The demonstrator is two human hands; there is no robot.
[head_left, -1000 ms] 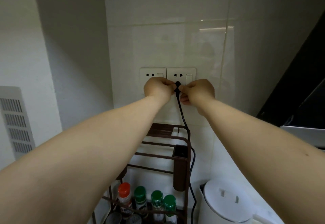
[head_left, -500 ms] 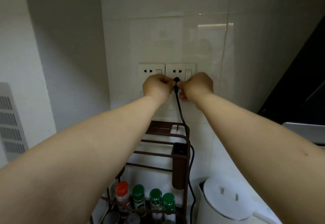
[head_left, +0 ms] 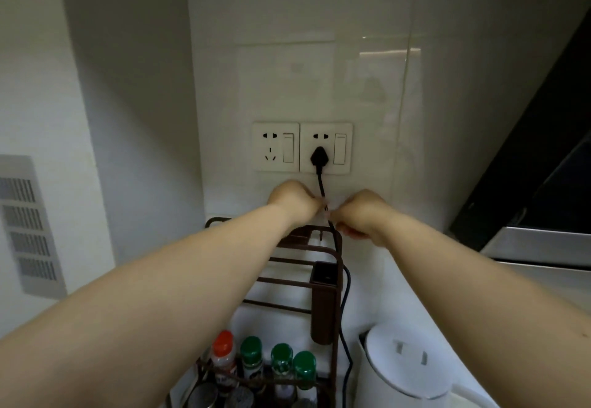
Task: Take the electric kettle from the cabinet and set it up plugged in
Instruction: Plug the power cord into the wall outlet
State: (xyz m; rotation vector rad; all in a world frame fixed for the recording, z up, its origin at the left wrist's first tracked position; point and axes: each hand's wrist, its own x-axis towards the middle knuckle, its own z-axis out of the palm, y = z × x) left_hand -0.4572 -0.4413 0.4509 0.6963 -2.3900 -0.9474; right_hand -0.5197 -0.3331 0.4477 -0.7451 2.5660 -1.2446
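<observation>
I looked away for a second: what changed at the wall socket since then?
Both hands, left hand and right hand, let go of the black plug and slid down its cord. The plug stays in the right-hand socket; the white kettle and spice rack are unmoved.

1 head view, facing wall sockets, arm's reach

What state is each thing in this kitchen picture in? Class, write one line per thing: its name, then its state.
Black plug: seated in the right wall socket.
Left wall socket: nothing plugged in.
Black cord: hanging down towards the kettle.
White kettle: upright, lid shut.
Left hand: fingers closed at the cord.
Right hand: fingers closed at the cord.
Spice bottles: capped, standing in the brown rack.
</observation>
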